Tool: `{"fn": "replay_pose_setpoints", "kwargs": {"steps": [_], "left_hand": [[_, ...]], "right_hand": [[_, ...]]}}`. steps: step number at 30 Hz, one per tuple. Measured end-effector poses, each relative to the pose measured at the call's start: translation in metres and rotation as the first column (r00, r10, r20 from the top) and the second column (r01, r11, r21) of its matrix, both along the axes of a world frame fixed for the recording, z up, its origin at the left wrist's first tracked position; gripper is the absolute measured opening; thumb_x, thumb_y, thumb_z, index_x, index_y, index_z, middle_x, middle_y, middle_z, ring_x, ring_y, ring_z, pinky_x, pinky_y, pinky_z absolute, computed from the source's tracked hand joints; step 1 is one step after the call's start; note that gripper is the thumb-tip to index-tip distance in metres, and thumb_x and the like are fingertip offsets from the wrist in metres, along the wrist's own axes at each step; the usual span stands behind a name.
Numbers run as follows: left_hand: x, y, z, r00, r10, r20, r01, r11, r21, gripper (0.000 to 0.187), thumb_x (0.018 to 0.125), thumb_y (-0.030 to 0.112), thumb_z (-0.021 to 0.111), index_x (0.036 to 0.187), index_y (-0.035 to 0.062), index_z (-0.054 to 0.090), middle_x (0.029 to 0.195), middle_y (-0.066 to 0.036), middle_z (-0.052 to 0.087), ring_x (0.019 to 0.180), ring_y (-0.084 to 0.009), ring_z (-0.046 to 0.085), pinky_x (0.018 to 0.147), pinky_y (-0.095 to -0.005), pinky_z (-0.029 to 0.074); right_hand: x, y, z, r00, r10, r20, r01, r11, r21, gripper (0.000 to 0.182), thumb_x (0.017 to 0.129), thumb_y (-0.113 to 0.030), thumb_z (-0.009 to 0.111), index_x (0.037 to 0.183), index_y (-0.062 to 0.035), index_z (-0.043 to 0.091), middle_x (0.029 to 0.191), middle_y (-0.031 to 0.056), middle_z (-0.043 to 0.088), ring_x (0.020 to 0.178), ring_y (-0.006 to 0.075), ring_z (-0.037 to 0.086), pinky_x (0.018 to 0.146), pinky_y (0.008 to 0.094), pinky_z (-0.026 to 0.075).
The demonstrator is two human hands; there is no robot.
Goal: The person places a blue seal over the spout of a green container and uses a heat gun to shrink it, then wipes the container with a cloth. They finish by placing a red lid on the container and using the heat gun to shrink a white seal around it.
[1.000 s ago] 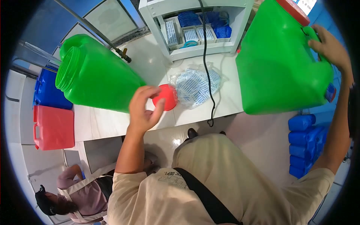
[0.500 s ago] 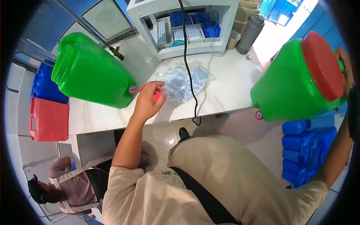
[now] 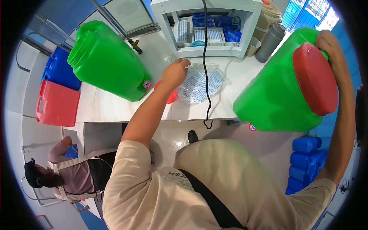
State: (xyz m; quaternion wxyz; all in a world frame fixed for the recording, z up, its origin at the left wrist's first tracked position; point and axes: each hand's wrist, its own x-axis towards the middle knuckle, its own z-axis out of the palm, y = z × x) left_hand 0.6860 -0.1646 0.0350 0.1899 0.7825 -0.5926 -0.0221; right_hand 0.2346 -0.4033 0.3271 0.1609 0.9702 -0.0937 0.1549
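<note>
My right hand (image 3: pixel 332 49) grips the top of a big green jug (image 3: pixel 276 96) with a red lid (image 3: pixel 315 78), held in the air beyond the counter's right end. My left hand (image 3: pixel 175 73) reaches over the white counter (image 3: pixel 115 109), fingers loose, touching the edge of a clear bag of white-and-blue packets (image 3: pixel 199 85). A loose red cap (image 3: pixel 171 96) lies on the counter under my wrist. A second green jug (image 3: pixel 109 63) lies on its side at the left, its open mouth pointing up-left.
A white shelf unit (image 3: pixel 207 28) with packet trays stands at the back, and a black cable (image 3: pixel 207 76) hangs down over the bag. A grey flask (image 3: pixel 270 42) stands right of it. Blue (image 3: pixel 59 71) and red (image 3: pixel 57 103) cans sit left; blue blocks (image 3: pixel 306 161) are stacked right. Another person (image 3: pixel 65 172) crouches lower left.
My left hand has left the red cap and moved up and right onto the packet bag. The right hand has swung the lidded jug inward, its red lid now facing me.
</note>
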Motion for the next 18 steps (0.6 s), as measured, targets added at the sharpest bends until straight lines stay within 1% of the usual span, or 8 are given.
{"fn": "replay_pose_setpoints", "kwargs": {"steps": [5, 8, 11, 13, 14, 16, 17, 18], "left_hand": [[0.004, -0.025, -0.004, 0.998, 0.063, 0.019, -0.064, 0.995, 0.078, 0.028, 0.092, 0.020, 0.067, 0.118, 0.0122, 0.066, 0.120, -0.012, 0.069, 0.102, -0.0336, 0.069, 0.085, -0.0455, 0.056], [0.021, -0.039, -0.022, 0.997, 0.070, -0.035, -0.065, 0.989, 0.130, 0.032, 0.090, 0.021, 0.069, 0.121, 0.0145, 0.067, 0.118, -0.013, 0.071, 0.104, -0.0333, 0.070, 0.087, -0.0447, 0.056], [0.032, -0.048, -0.043, 0.992, 0.075, -0.104, -0.053, 0.979, 0.195, 0.033, 0.089, 0.021, 0.069, 0.121, 0.0158, 0.070, 0.114, -0.013, 0.074, 0.103, -0.0332, 0.070, 0.088, -0.0446, 0.056], [0.032, -0.052, -0.037, 0.991, 0.073, -0.112, -0.047, 0.974, 0.220, 0.033, 0.088, 0.020, 0.069, 0.120, 0.0154, 0.071, 0.112, -0.014, 0.074, 0.103, -0.0332, 0.071, 0.088, -0.0443, 0.057], [0.032, -0.052, -0.034, 0.989, 0.067, -0.131, -0.044, 0.983, 0.177, 0.030, 0.088, 0.019, 0.067, 0.117, 0.0140, 0.072, 0.110, -0.015, 0.074, 0.101, -0.0338, 0.071, 0.086, -0.0450, 0.057], [0.029, -0.050, -0.024, 0.987, 0.058, -0.150, -0.038, 0.990, 0.134, 0.027, 0.088, 0.017, 0.066, 0.113, 0.0127, 0.072, 0.108, -0.017, 0.074, 0.100, -0.0344, 0.071, 0.085, -0.0456, 0.057], [0.028, -0.050, -0.019, 0.987, 0.043, -0.158, -0.041, 0.999, 0.012, 0.025, 0.088, 0.014, 0.067, 0.111, 0.0115, 0.072, 0.104, -0.017, 0.074, 0.095, -0.0357, 0.071, 0.083, -0.0446, 0.057], [0.029, -0.049, -0.013, 0.986, 0.028, -0.164, -0.046, 0.993, -0.110, 0.023, 0.087, 0.010, 0.067, 0.109, 0.0103, 0.072, 0.099, -0.017, 0.073, 0.091, -0.0370, 0.071, 0.081, -0.0436, 0.056]], "right_hand": [[0.027, 0.006, 0.000, 0.999, 0.009, 0.038, -0.009, 1.000, 0.002, 0.030, 0.080, -0.018, 0.072, 0.097, -0.0027, 0.053, 0.103, 0.0135, 0.054, 0.100, 0.0323, 0.055, 0.089, 0.0359, 0.045], [0.028, -0.003, -0.013, 0.990, 0.000, 0.143, 0.004, 1.000, -0.028, 0.029, 0.084, -0.020, 0.071, 0.099, -0.0031, 0.053, 0.110, 0.0136, 0.055, 0.106, 0.0305, 0.056, 0.095, 0.0344, 0.045], [0.029, -0.005, -0.020, 0.978, -0.017, 0.209, -0.002, 0.996, 0.090, 0.027, 0.087, -0.020, 0.071, 0.103, -0.0033, 0.056, 0.118, 0.0132, 0.057, 0.115, 0.0286, 0.057, 0.101, 0.0336, 0.045], [0.034, 0.006, -0.022, 0.959, -0.060, 0.278, 0.042, 0.997, 0.068, 0.028, 0.090, -0.020, 0.071, 0.110, -0.0026, 0.064, 0.131, 0.0112, 0.057, 0.119, 0.0272, 0.058, 0.098, 0.0360, 0.049], [0.035, 0.011, -0.022, 0.950, -0.075, 0.302, 0.059, 0.996, 0.062, 0.029, 0.090, -0.020, 0.071, 0.113, -0.0024, 0.066, 0.135, 0.0105, 0.057, 0.121, 0.0267, 0.058, 0.098, 0.0369, 0.051], [0.033, 0.022, -0.015, 0.953, -0.123, 0.277, 0.162, 0.979, -0.123, 0.034, 0.091, -0.020, 0.072, 0.121, -0.0056, 0.066, 0.140, 0.0092, 0.056, 0.123, 0.0246, 0.059, 0.097, 0.0391, 0.053], [0.029, 0.027, -0.010, 0.952, -0.140, 0.271, 0.194, 0.963, -0.186, 0.036, 0.091, -0.020, 0.072, 0.124, -0.0066, 0.065, 0.141, 0.0088, 0.056, 0.123, 0.0239, 0.060, 0.097, 0.0398, 0.054], [0.020, 0.035, 0.007, 0.951, -0.138, 0.278, 0.208, 0.948, -0.242, 0.036, 0.092, -0.019, 0.071, 0.123, -0.0041, 0.065, 0.133, 0.0111, 0.059, 0.117, 0.0264, 0.061, 0.094, 0.0408, 0.053]]}}
